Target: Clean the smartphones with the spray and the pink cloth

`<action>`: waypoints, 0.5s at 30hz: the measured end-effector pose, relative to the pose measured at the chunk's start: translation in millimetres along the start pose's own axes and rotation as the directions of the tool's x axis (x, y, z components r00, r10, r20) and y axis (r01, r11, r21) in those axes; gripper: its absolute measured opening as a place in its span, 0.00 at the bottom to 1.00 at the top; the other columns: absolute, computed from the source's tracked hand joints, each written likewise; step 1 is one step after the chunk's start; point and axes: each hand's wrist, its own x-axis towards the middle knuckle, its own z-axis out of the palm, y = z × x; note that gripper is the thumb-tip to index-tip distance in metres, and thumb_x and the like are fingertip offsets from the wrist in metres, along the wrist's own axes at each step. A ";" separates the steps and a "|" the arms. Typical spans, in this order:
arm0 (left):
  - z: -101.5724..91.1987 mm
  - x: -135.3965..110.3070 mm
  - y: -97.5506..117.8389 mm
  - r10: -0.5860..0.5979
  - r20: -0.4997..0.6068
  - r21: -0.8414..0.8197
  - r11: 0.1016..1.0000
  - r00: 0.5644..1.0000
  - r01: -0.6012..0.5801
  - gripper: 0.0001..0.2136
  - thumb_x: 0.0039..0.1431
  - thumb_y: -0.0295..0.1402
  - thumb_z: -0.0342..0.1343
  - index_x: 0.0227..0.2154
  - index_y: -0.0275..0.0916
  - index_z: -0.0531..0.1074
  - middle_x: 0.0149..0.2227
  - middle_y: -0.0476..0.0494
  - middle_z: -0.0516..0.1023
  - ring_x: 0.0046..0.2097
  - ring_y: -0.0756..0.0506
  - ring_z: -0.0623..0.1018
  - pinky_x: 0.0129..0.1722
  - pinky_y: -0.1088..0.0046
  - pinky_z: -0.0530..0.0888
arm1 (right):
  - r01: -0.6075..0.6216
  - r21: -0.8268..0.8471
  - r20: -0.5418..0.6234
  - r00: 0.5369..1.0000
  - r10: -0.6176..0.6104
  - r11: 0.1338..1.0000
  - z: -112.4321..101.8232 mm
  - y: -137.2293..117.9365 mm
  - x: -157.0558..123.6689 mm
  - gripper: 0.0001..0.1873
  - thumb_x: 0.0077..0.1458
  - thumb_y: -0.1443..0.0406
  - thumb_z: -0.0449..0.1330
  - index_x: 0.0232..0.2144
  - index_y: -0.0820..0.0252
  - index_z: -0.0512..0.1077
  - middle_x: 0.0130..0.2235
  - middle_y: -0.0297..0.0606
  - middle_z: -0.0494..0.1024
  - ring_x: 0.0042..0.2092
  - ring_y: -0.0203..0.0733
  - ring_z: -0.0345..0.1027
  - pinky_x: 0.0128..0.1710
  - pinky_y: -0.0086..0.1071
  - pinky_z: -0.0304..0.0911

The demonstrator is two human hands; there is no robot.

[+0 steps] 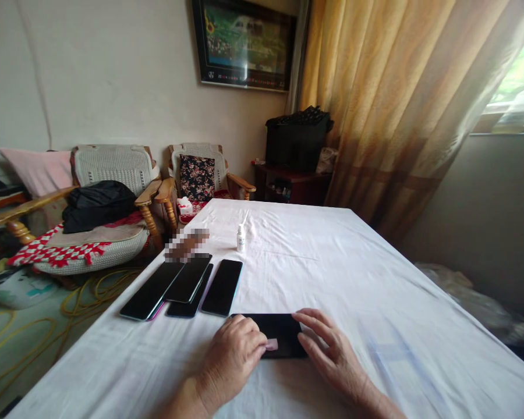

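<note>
A black smartphone (pixel 283 326) lies flat and sideways on the white cloth, close in front of me. My left hand (pixel 233 355) is closed over the phone's left part, its fingers pinching a small pale pink piece (pixel 271 344) that rests against the dark screen; whether it is cloth or paper I cannot tell. My right hand (pixel 327 346) grips the phone's right end, with fingertips on the screen's edge and corner. To the left lie several more phones: one apart (pixel 222 287), and an overlapping group with a phone on top (pixel 190 279).
A small white bottle (pixel 241 238) stands farther back on the cloth-covered table (pixel 288 250). A blurred-out brownish patch (pixel 187 244) is behind the phones. Wooden armchairs (pixel 113 169) stand beyond the table's left edge, with a yellow hose (pixel 96 291) on the floor.
</note>
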 end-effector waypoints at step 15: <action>-21.0 0.6 -10.1 0.135 0.100 0.111 0.983 0.986 -0.146 0.07 0.66 0.30 0.53 0.31 0.40 0.72 0.31 0.49 0.73 0.35 0.48 0.71 0.35 0.72 0.66 | 0.174 -0.068 -0.027 0.984 -0.176 0.982 -1.1 -14.4 1.0 0.13 0.60 0.65 0.55 0.43 0.49 0.76 0.52 0.42 0.76 0.54 0.49 0.68 0.51 0.46 0.68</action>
